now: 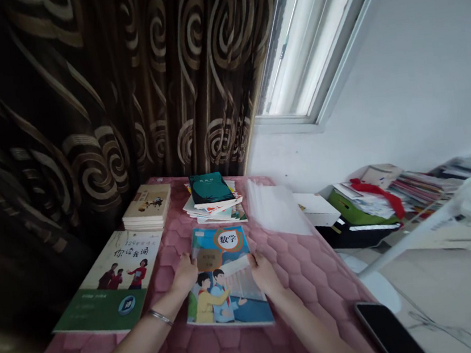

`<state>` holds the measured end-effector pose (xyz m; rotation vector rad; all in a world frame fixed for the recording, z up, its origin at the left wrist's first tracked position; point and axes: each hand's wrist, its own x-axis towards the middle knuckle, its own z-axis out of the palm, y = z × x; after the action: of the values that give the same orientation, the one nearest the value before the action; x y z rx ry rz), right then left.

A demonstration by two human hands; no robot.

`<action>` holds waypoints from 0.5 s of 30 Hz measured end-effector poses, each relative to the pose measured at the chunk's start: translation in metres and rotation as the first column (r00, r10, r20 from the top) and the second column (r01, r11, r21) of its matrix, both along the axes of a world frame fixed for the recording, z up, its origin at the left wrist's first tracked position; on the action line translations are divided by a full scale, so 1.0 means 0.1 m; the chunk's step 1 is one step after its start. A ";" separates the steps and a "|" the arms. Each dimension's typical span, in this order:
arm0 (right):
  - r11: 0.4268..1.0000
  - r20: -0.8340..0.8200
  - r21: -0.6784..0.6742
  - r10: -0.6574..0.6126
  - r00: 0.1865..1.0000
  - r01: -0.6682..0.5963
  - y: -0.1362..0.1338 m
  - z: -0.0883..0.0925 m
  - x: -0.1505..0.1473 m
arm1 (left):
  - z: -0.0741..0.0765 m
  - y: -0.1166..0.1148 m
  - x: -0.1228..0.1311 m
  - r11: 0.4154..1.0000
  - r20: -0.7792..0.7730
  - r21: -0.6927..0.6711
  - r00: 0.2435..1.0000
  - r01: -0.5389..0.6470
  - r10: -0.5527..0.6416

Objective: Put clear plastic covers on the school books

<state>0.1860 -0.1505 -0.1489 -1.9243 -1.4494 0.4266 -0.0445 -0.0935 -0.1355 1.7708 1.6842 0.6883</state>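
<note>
A blue math textbook with cartoon children on its cover lies in front of me on the pink quilted surface. My left hand grips its left edge, and a bracelet circles that wrist. On the opposite edge, my right hand has its fingers closed round the cover's side. To the left lies a larger green and cream book with figures printed on it. Beyond the textbook sits a stack of books topped by a dark teal one.
A stack of tan books stands at the back left by the patterned curtain. Clear plastic sheets lie at the back right. A phone rests at the right edge. Past it are a white fan and a green bag with papers.
</note>
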 end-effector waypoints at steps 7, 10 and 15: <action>0.983 -0.119 0.159 0.113 0.986 -0.093 -0.04 0.07 -0.61 | 0.27 -0.20 -0.77 0.991 -0.097 0.012 0.986 -0.134 0.134; 0.977 -0.168 0.158 0.170 0.971 -0.144 -0.02 0.12 -1.09 | 0.41 -0.24 -1.25 0.984 -0.156 0.030 0.971 -0.176 0.178; 0.967 -0.201 0.071 0.253 0.946 -0.244 0.15 0.31 -1.92 | 0.59 -0.13 -1.96 0.964 -0.271 0.061 0.925 -0.259 0.266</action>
<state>-0.0059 -0.1354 -0.1180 -1.6118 -1.5516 0.6850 -0.2405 -0.1063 -0.0763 1.7388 2.1392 0.5954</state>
